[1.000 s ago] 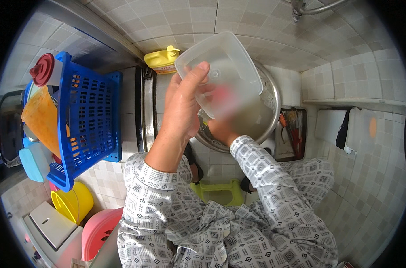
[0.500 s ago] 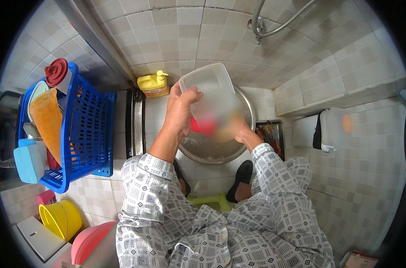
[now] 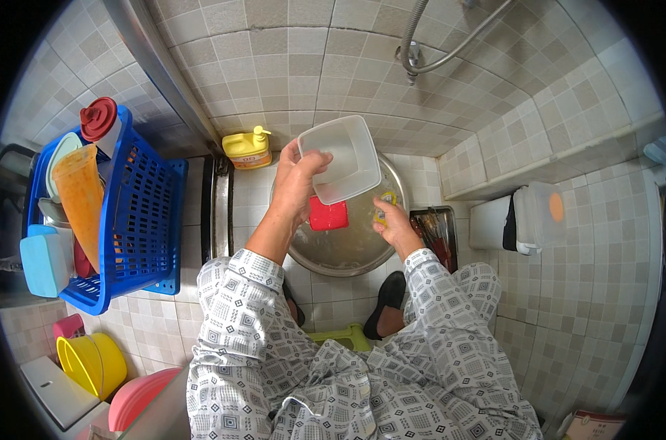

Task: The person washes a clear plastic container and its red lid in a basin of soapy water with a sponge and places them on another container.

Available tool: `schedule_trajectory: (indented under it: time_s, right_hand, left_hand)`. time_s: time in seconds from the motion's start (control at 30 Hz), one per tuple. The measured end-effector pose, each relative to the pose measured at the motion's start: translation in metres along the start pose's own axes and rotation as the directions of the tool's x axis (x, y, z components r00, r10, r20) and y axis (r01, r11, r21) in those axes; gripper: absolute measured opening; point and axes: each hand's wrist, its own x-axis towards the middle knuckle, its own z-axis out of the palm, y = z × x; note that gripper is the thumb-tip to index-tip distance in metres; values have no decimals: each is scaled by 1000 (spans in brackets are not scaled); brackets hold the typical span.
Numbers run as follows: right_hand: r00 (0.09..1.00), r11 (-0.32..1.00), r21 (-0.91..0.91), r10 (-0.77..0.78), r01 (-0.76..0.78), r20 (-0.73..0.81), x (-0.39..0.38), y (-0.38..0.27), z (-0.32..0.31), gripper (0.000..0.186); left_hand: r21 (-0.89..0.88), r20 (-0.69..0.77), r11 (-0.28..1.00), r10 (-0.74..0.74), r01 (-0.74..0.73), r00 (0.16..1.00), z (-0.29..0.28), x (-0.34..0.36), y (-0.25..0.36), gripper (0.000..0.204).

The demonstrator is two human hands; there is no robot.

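Note:
My left hand (image 3: 295, 182) is closed on the rim of a clear square plastic container (image 3: 339, 165), tilted so that its inside shows. Below it is a round metal basin (image 3: 340, 265) with cloudy water. A red, square-cornered piece (image 3: 328, 214), perhaps a lid, lies in or over the basin, partly behind the container. Over the basin's right side, my right hand (image 3: 400, 229) pinches a small yellow-and-pale scrubbing pad (image 3: 384, 207); the fingers hide part of it.
Left stands a blue basket (image 3: 146, 213) of containers. A yellow pump bottle (image 3: 247, 149) stands by the wall. Right of the basin is a dark tray (image 3: 437, 238) of utensils. A yellow bucket (image 3: 94, 364) and pink basin (image 3: 138, 396) are at lower left. A shower hose (image 3: 450, 55) hangs above.
My right hand has come away from the container with the yellow pad, down and to the right. The container is turned so its inside shows, and the red piece is clearer.

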Motion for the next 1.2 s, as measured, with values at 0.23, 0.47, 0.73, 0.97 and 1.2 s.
schedule_trajectory:
  time_s: [0.23, 0.47, 0.73, 0.97, 1.2]
  right_hand:
    - [992, 987, -100, 129, -128, 1, -7, 17, 32, 18]
    - [995, 913, -397, 96, -93, -13, -4, 20, 25, 34]
    - [989, 895, -427, 78, -126, -129, -3, 17, 24, 45]
    - [997, 850, -526, 2, -45, -82, 2, 28, 17, 30]
    - [992, 640, -759, -88, 122, 85, -12, 25, 21, 34]
  left_hand:
    - [56, -22, 998, 12, -11, 1000, -11, 5, -2, 64]
    - [3, 40, 1000, 27, -27, 999, 2, 3, 4, 64]
    - [24, 46, 1000, -5, 4, 999, 4, -1, 11, 64]
    - [57, 18, 998, -30, 29, 999, 0, 2, 6, 64]
    - [49, 79, 998, -40, 36, 996, 3, -2, 8, 60]
